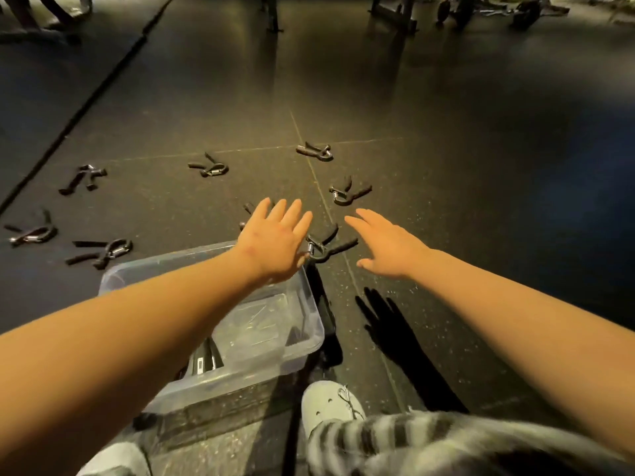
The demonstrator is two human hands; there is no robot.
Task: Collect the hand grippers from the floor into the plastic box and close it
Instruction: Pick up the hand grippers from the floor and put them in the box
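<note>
The task is barely begun: at least 7 hand grippers [209,167] lie scattered on the floor [446,166], while the clear plastic box [237,376] stands uncovered with what looks like 1 dark piece inside, half hidden by the forearm. The left hand [275,242] and right hand [388,245] reach toward the nearest gripper [331,247], just past the box's corner. Each grip is spread, fingers straight, holding nothing. Gathering and closing remain.

Black-handled hand grippers [348,194] with metal spring coils lie scattered across the dark floor [446,166] beyond the clear plastic box [316,324], which stands open-topped with one gripper [204,360] inside its near end.
</note>
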